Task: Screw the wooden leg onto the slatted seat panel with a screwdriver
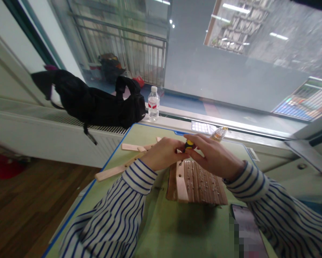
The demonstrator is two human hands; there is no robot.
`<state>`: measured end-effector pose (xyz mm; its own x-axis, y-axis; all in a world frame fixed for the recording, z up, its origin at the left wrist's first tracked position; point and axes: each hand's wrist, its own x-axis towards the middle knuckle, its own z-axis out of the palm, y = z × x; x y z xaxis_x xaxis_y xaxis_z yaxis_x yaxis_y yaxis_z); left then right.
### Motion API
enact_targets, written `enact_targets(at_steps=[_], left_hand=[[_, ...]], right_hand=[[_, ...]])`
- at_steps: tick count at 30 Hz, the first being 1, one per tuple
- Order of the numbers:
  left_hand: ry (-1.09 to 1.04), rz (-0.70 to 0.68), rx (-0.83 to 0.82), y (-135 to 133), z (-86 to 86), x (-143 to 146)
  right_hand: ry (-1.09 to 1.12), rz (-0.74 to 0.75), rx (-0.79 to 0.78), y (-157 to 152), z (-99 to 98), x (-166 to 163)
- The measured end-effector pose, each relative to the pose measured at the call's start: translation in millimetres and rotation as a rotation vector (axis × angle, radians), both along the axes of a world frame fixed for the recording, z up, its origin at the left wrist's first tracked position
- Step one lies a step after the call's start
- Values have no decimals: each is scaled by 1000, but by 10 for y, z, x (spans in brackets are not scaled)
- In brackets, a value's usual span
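My right hand (211, 154) is closed on the yellow and black handle of what looks like a screwdriver (189, 144). Close against it, my left hand (166, 153) pinches at the lower end of the tool. Whatever sits between those left fingertips is hidden. Below both hands is a brown ridged block (204, 184), like corrugated cardboard, dotted with several small shiny bits that look like screws. A pale wooden strip (181, 184) with dark holes lies along the block's left side, its far end under my fingers.
More wooden strips (111, 172), some joined, lie left of my left hand on the green table (155, 229). A phone (248, 229) rests near my right forearm. Along the window sill are a water bottle (154, 104), a black bag (96, 104) and a clear container (219, 133).
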<state>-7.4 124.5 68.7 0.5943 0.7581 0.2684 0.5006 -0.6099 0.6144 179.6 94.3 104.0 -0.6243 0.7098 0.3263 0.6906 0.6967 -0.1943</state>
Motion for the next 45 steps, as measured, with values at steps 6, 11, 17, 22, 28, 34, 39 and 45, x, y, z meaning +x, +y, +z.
enact_targets(at_steps=[6, 11, 17, 22, 28, 34, 39, 45], left_hand=[[24, -7, -8, 14, -1, -20], [32, -23, -17, 15, -23, -28], [11, -30, -12, 2, 6, -19], [-34, -13, 20, 2, 48, -18], [-19, 5, 50, -2, 37, -15], [4, -27, 57, -2, 41, -42], [5, -54, 55, 12, 19, -58], [11, -55, 40, 10, -6, -58]], right_hand=[[21, 15, 39, -1, -15, -10], [39, 12, 83, -7, -74, 1], [46, -9, 98, -18, -87, -4], [42, -14, 56, -18, -71, -9], [44, -23, 10, -10, -9, -25], [25, 39, -5, -1, 35, -50], [49, 38, 24, -5, -3, -54], [47, 43, 115, -19, -34, -78]])
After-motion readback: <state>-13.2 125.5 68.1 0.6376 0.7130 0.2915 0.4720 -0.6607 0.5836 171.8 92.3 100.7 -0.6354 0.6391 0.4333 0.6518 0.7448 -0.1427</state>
